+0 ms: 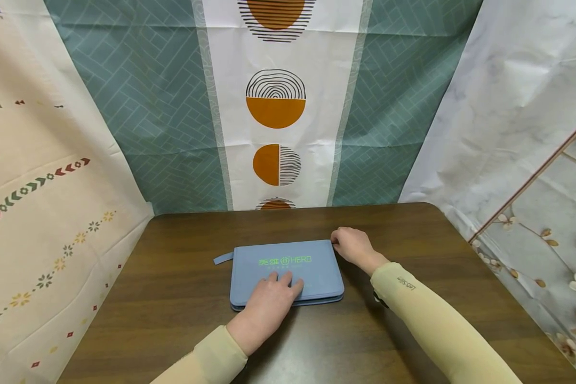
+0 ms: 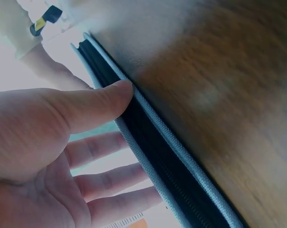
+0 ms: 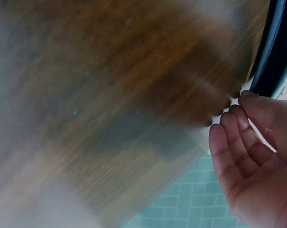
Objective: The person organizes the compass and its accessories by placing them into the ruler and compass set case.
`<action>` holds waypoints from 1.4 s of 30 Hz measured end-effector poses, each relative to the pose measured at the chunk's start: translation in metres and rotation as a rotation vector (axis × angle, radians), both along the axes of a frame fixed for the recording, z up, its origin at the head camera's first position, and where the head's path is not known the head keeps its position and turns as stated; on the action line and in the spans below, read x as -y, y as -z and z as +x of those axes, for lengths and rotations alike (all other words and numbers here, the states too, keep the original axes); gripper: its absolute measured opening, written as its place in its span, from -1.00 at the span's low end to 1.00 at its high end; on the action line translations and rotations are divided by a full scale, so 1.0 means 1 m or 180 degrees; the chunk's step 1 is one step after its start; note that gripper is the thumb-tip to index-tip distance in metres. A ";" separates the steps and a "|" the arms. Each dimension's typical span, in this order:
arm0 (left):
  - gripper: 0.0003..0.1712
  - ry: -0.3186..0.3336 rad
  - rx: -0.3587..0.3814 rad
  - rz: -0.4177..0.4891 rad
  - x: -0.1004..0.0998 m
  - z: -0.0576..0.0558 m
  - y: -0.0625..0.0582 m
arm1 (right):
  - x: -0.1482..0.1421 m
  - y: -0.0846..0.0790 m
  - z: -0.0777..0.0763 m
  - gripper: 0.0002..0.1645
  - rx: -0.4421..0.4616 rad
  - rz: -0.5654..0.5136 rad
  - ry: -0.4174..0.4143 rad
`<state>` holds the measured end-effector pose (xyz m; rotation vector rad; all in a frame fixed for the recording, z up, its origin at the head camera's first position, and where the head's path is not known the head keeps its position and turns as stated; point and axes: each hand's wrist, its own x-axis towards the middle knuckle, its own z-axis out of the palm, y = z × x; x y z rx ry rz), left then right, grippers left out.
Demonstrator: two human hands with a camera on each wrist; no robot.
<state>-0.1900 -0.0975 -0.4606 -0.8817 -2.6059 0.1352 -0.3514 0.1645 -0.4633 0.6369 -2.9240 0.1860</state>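
A blue zippered case point(image 1: 284, 292) with green "HERO" lettering lies flat on the table, a short strap point(image 1: 223, 258) sticking out at its left. My left hand point(image 1: 271, 298) holds its front edge, fingers spread over the cover. In the left wrist view the thumb point(image 2: 103, 104) lies against the dark gap between the two edges point(image 2: 148, 137), where zip teeth show. At the far right corner, my right hand point(image 1: 352, 246) has thumb and forefinger pinched together. In the right wrist view these fingertips sit right at the case's edge point(image 3: 271, 47); what they pinch is hidden by the fingers.
The brown wooden table point(image 1: 182, 266) extends around the case on all sides. A teal and white patterned cloth point(image 1: 163, 106) hangs behind its far edge. Printed cloths hang at the left point(image 1: 43, 229) and right point(image 1: 523, 133).
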 end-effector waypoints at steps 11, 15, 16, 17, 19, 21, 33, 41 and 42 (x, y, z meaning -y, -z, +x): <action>-0.54 0.0024 0.0022 0.0031 0.000 0.001 -0.002 | -0.004 0.001 0.004 -0.90 -0.0016 0.0098 -0.0107; -0.53 0.0018 0.0067 0.0021 0.000 0.001 -0.002 | -0.008 0.000 0.008 -0.90 0.0023 0.0091 -0.0098; -0.53 0.0017 0.0077 0.0015 0.000 0.001 -0.002 | -0.009 0.000 0.009 -0.91 0.0030 0.0094 -0.0100; -0.53 0.0018 0.0087 0.0016 0.000 0.001 -0.002 | -0.009 -0.001 0.010 -0.91 0.0046 0.0092 -0.0097; -0.53 0.0020 0.0108 0.0008 0.001 0.001 -0.002 | -0.010 -0.001 0.013 -0.92 0.0071 0.0092 -0.0111; -0.53 0.0027 0.0122 0.0009 0.001 0.001 -0.002 | -0.010 -0.001 0.014 -0.92 0.0086 0.0104 -0.0147; -0.49 0.0042 0.0113 0.0013 0.001 0.001 -0.003 | -0.013 0.001 0.026 -0.84 -0.0014 0.0088 -0.0217; -0.50 0.0077 0.0028 0.0029 0.003 0.000 0.000 | -0.015 -0.002 0.040 -0.76 -0.0111 0.0033 -0.0392; -0.50 0.0086 0.0017 0.0040 0.003 0.000 0.000 | -0.015 -0.002 0.043 -0.75 -0.0118 0.0029 -0.0406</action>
